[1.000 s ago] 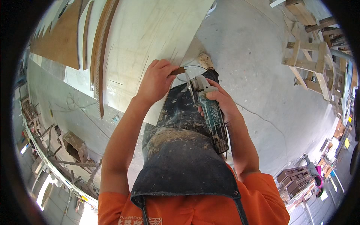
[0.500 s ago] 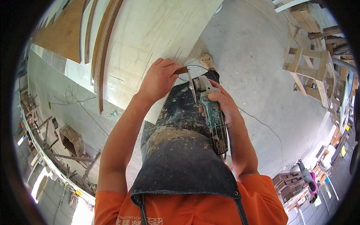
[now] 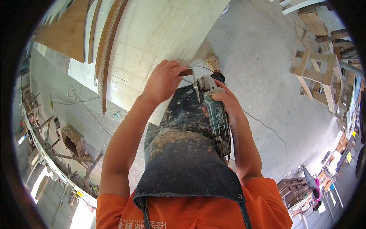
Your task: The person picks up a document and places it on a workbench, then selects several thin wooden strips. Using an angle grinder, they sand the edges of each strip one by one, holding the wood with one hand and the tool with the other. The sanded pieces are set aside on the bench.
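My right hand (image 3: 228,100) is wrapped round the green body of an angle grinder (image 3: 217,120), held upright in front of my apron. Its thin disc (image 3: 197,88) stands edge-on to the left of the metal head. My left hand (image 3: 163,83) pinches a small dark-brown wooden piece (image 3: 186,72) over the near corner of a pale board tabletop (image 3: 148,34). The piece's right end is at the disc's upper part; whether they touch I cannot tell. My left fingertips are partly hidden behind the hand.
Curved wooden strips (image 3: 103,53) and a brown panel (image 3: 63,34) lie at the tabletop's left. A cord (image 3: 272,130) runs over the floor at the right. A wooden frame (image 3: 316,72) stands far right, an open box (image 3: 73,139) lower left. Another person (image 3: 312,182) is at lower right.
The whole view has shifted slightly. My hands, the grinder and the wooden piece keep almost the same positions relative to one another.
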`<state>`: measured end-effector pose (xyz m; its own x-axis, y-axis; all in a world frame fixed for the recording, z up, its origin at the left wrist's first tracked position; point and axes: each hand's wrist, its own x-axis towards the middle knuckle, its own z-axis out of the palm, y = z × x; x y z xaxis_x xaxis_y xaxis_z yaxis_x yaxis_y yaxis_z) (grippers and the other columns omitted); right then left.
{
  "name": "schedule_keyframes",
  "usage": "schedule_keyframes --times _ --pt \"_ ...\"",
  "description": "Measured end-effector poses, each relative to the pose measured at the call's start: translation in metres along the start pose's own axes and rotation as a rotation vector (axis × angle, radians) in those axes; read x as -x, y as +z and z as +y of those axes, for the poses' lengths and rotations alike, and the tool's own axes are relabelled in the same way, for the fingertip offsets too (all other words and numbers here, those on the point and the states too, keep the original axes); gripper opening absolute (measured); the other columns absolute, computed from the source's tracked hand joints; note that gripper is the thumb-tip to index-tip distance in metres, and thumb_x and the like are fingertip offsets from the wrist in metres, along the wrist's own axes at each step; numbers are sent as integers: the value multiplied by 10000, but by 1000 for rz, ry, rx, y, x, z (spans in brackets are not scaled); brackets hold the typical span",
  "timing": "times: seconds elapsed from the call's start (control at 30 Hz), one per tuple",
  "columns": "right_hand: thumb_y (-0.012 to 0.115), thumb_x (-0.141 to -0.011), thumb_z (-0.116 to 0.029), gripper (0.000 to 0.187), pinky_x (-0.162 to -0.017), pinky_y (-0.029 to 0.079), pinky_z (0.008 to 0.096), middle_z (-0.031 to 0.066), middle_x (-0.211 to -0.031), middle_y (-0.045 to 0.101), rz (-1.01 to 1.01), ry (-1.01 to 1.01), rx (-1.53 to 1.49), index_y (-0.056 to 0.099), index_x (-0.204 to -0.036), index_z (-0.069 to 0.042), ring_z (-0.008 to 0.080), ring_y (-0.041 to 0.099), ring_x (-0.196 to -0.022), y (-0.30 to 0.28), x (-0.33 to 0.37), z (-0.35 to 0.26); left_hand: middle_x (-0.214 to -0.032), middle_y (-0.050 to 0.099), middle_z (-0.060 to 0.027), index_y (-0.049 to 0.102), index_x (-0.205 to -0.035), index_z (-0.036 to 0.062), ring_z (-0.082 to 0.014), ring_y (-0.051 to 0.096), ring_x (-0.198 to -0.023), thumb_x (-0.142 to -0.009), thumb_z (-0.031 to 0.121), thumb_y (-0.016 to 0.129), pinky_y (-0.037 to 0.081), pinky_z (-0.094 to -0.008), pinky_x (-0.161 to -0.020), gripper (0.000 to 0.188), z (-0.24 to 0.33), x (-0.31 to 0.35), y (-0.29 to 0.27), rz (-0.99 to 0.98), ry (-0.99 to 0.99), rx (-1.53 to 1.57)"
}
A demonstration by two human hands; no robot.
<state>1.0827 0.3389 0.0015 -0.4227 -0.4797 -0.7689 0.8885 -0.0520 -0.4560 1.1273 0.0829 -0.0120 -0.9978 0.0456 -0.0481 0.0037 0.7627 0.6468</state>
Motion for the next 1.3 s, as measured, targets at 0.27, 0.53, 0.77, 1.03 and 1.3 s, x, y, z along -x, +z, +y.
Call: schedule_keyframes --times 0.27,0.53,0.77,1.03,1.3 --pt "659 -814 -187 813 -581 634 384 203 -1081 679 1 10 1 381 -1568 -60 293 718 -695 1 -1 0 -1061 655 -91 719 -1122 76 -324 597 -1010 -849 57 701 512 -417 -928 273 -1 2 0 25 17 3" --pt "660 -835 -160 743 -609 642 404 175 -1044 677 -10 25 20 432 -1538 -90 288 727 -720 5 0 -5 -1063 661 -77 734 -1134 73 -305 596 -1006 -843 62 711 516 -395 -927 292 -3 3 6 61 22 15" --pt "675 -835 -160 746 -591 637 392 182 -1036 680 19 30 44 431 -1537 -97 289 727 -711 4 -2 -2 -1061 664 -68 739 -1127 80 -293 599 -994 -837 67 722 518 -388 -917 290 -2 3 5 46 9 -11" --pt "674 -877 -164 723 -571 624 379 166 -1042 677 2 116 -32 404 -1544 -96 285 725 -710 -12 -18 10 -1048 668 -77 736 -1107 79 -315 595 -979 -829 51 720 515 -404 -910 280 -3 2 4 48 1 10" --pt "733 -785 -244 873 -566 649 415 218 -1057 691 -110 64 -200 373 -1565 -87 309 725 -686 -21 -14 3 -1082 692 -118 734 -1144 53 -343 620 -1018 -844 56 737 526 -429 -912 300 -4 1 0 35 37 -8"
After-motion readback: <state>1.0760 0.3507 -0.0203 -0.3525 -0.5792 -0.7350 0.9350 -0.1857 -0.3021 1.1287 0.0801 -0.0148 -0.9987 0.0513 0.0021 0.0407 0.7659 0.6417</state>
